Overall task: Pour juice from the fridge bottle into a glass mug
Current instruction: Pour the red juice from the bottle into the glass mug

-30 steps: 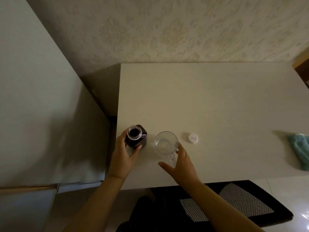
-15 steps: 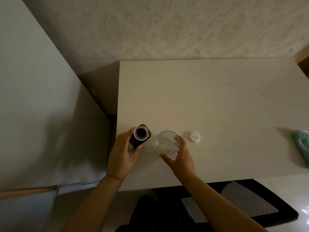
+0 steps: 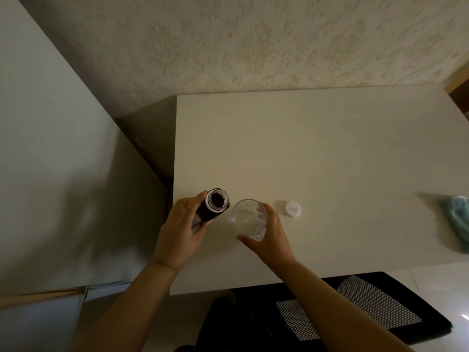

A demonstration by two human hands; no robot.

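A dark juice bottle (image 3: pixel 213 205) with its cap off is lifted above the white table (image 3: pixel 317 153) and tilted so its mouth leans toward the mug. My left hand (image 3: pixel 181 232) is wrapped around the bottle's body. A clear glass mug (image 3: pixel 249 216) stands on the table just right of the bottle, with no juice visible in it. My right hand (image 3: pixel 269 236) holds the mug from its near right side, around the handle. The bottle's white cap (image 3: pixel 292 209) lies on the table right of the mug.
A pale fridge side (image 3: pixel 50 161) stands left of the table, with a dark gap between them. A teal cloth (image 3: pixel 456 219) lies at the table's right edge. A black chair with a mesh seat (image 3: pixel 355 308) sits below the near table edge.
My left hand lifted the bottle off the table and tilted its mouth toward the mug. My right hand moved in from the near side and closed around the mug.
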